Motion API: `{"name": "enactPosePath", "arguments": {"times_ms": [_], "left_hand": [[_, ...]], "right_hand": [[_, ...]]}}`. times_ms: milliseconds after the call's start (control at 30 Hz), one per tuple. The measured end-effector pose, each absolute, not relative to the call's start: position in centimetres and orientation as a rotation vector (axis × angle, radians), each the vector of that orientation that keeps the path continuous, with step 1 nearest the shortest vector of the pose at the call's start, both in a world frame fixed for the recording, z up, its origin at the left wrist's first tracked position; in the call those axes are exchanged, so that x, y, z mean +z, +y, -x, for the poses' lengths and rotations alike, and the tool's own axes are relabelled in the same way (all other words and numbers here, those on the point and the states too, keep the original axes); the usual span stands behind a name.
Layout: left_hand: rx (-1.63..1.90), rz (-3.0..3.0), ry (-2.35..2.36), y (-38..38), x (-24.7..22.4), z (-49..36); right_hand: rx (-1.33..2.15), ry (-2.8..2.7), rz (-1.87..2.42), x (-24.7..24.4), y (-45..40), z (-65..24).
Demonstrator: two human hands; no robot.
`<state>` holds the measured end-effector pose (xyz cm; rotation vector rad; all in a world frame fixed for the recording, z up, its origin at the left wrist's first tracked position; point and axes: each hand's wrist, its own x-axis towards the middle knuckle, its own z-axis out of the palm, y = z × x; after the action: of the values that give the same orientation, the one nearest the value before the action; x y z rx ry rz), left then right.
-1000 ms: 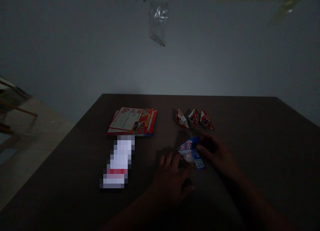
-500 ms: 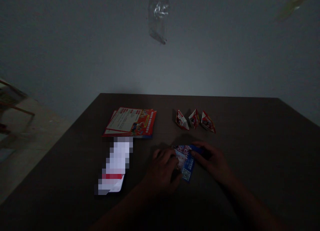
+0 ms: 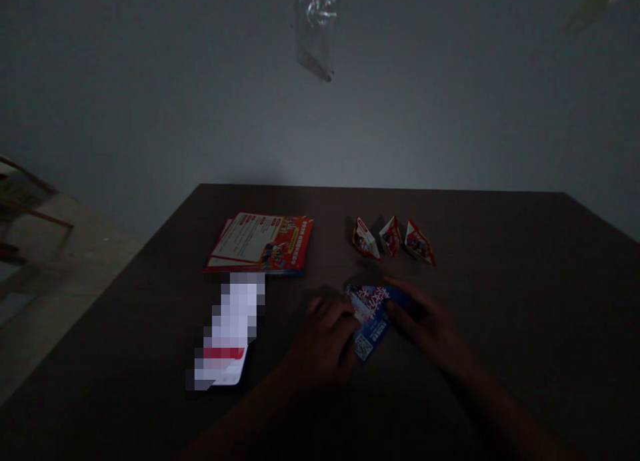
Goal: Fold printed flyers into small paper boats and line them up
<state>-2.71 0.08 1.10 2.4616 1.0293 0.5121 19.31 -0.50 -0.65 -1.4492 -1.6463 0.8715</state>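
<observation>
A blue printed paper with a QR code at its near corner lies between my hands on the dark table. My left hand has its bent fingers on the paper's left edge. My right hand pinches the right corner between thumb and fingers. Beyond the hands stand three small folded red-and-white paper pieces, a left one, a middle one and a right one. At the left is a stack of red and white printed sheets.
A phone with a lit, pixelated screen lies left of my left hand, just below the stack. The table meets a grey wall. A clear plastic bag hangs on the wall.
The blue paper has turned slightly, its QR corner shifting left. Both hands remain on it with small finger movements. The view has shifted a little.
</observation>
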Motion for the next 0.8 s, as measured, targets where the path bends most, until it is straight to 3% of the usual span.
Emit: {"name": "enactPosePath", "arguments": {"times_ms": [800], "left_hand": [[0.497,-2.443,1.053,0.23,0.88,2.84]], "right_hand": [[0.897,-1.704,1.453,-0.32,-0.59,-18.87]]}}
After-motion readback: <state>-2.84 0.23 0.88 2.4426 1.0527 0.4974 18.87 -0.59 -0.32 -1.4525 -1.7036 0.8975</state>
